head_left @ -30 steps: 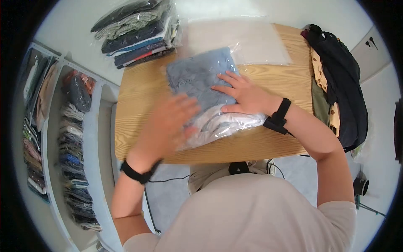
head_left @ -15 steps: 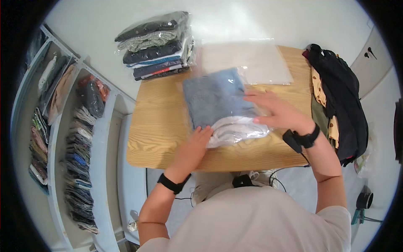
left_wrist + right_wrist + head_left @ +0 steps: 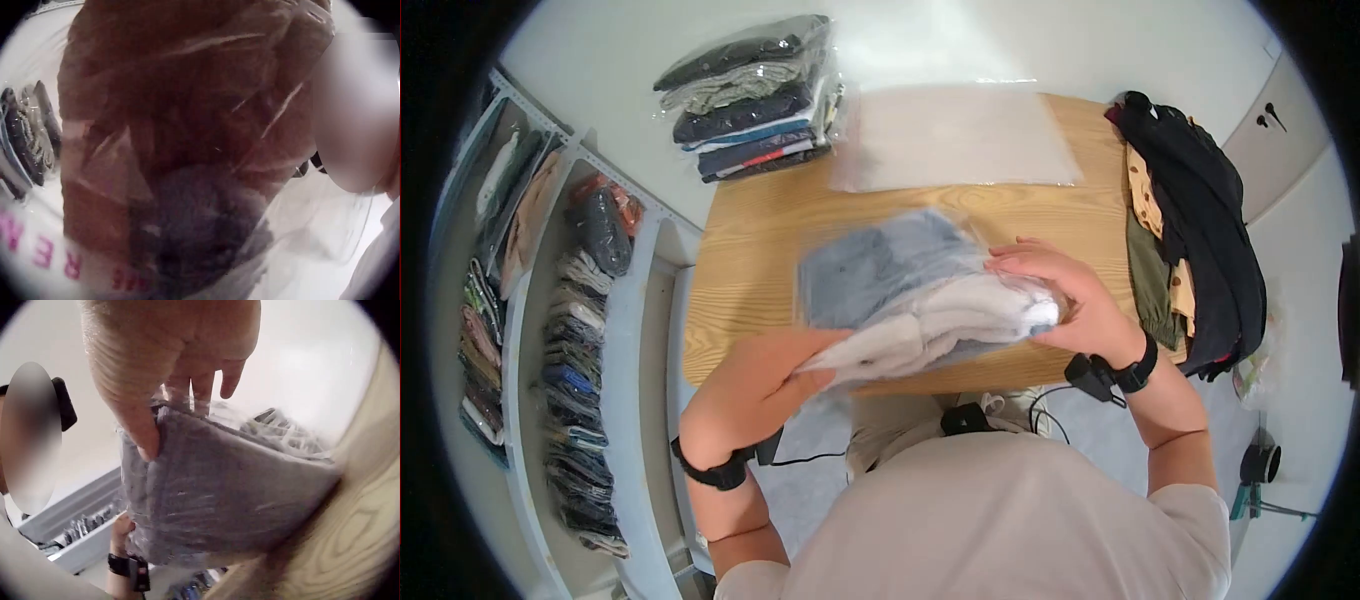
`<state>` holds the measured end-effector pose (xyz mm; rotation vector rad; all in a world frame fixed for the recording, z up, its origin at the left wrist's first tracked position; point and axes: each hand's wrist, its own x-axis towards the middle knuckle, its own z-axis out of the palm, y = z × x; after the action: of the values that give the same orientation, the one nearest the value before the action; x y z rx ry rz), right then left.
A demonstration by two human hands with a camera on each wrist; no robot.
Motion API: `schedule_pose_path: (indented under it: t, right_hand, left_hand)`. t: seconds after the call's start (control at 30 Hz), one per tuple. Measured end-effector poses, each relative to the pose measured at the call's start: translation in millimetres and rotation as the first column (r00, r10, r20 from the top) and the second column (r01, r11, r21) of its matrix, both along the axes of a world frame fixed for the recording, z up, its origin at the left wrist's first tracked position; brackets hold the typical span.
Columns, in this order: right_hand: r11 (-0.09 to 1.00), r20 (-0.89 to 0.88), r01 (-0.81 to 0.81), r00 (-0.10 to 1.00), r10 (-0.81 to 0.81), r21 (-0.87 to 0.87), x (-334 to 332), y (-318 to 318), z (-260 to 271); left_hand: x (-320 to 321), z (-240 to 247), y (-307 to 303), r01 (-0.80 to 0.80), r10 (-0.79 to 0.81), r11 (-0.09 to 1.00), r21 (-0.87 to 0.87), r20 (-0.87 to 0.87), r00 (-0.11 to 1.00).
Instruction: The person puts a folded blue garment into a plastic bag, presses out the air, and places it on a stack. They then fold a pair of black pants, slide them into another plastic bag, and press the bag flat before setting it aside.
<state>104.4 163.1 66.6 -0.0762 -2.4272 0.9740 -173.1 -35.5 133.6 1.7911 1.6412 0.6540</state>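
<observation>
A folded blue and white garment (image 3: 880, 265) lies inside a clear plastic bag (image 3: 920, 345), its near side lifted off the table and tilted. At the bag's near left corner, my left hand (image 3: 765, 370) pinches the plastic and white cloth between thumb and fingers. My right hand (image 3: 1080, 295) grips the right end, with the thumb on the near face and the fingers over the far face, as the right wrist view shows. Pink printed letters (image 3: 44, 259) cross the plastic in the left wrist view, where the bagged garment (image 3: 187, 125) fills most of the picture.
Flat clear bags (image 3: 960, 140) lie at the back of the wooden table (image 3: 750, 240). A stack of bagged clothes (image 3: 750, 105) stands at the back left, and loose dark clothes (image 3: 1200, 220) hang over the right edge. Shelves (image 3: 645, 390) of folded clothes line the left.
Both hands were lying on or hovering over the flat bag. Now they hold its near left corner and right end, and its near side has been raised toward the body.
</observation>
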Motion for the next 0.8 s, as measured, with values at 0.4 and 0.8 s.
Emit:
schedule_pose_path:
  t: [0.4, 0.8]
  right_hand:
    - [0.683, -0.314, -0.072, 0.919, -0.237, -0.727, -69.4, -14.0, 20.8]
    - [0.614, -0.218, -0.019, 0.943, -0.251, -0.789, -83.3, -5.2, 20.0]
  left_hand:
    - [-50.9, -2.4, -26.2, -0.419, 0.128, 0.807, 0.416, 0.57, 0.811]
    - [-31.1, -43.3, -3.0, -0.703, 0.277, 0.632, 0.326, 0.752, 0.598]
